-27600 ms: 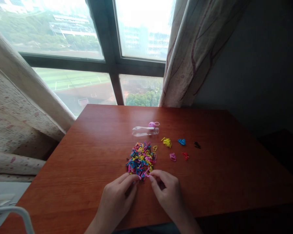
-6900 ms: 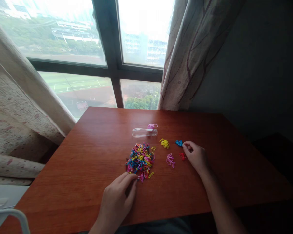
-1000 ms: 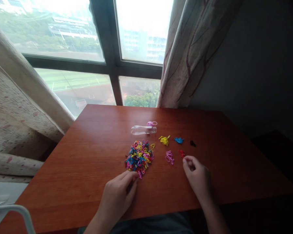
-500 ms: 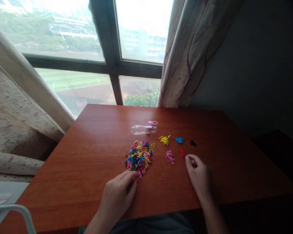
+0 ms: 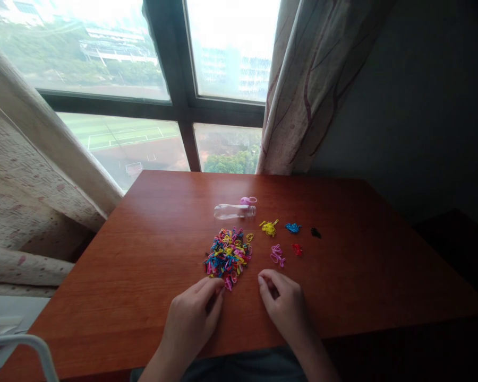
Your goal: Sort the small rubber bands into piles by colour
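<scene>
A mixed pile of small coloured rubber bands (image 5: 228, 252) lies on the wooden table. My left hand (image 5: 195, 313) rests at the pile's near edge, thumb and fingers pinched together beside a pink rubber band (image 5: 228, 285); what the fingertips hold, if anything, is hidden. To the right, my right hand (image 5: 284, 300) is over the table with curled fingers and nothing visible at the tips. Beyond it are small single-colour groups: yellow bands (image 5: 269, 228), blue bands (image 5: 292, 228), black bands (image 5: 315, 232), pink bands (image 5: 277, 255) and red bands (image 5: 297, 249).
Behind the pile a clear plastic bottle (image 5: 234, 211) lies on its side, with a pink looped cap (image 5: 247, 200) behind its neck. The table (image 5: 143, 254) meets a window and curtains (image 5: 295, 122) at its far edge. A white rail (image 5: 32, 342) stands at lower left.
My right hand has moved left from the red bands toward the mixed pile. The red group now lies uncovered. My left hand has barely moved.
</scene>
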Tool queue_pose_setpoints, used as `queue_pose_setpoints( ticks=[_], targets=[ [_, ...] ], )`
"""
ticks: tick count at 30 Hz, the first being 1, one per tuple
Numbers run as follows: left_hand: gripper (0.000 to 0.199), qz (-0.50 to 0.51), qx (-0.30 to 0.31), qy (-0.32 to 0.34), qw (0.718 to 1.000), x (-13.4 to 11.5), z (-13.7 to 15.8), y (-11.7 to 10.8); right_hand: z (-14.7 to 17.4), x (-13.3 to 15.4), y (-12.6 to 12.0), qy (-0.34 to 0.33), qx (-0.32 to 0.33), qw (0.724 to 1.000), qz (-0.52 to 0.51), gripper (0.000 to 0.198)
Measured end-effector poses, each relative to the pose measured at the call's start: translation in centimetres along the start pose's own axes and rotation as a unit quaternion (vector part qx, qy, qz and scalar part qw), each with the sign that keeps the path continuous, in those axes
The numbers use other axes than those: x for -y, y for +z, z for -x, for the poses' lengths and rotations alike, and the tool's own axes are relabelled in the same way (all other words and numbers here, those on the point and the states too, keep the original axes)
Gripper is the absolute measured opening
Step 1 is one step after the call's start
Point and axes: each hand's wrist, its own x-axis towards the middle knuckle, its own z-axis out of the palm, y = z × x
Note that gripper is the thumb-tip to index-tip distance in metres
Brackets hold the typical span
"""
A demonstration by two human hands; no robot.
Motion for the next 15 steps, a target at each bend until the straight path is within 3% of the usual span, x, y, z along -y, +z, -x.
queue_pose_setpoints(
  ticks=[15],
  targets=[
    [0.016,-0.097,-0.008,0.013,0.995,-1.2,0.1,1.0,0.1,0.1,0.0,-0.037,0.016,0.999,0.036,0.019]
  ],
)
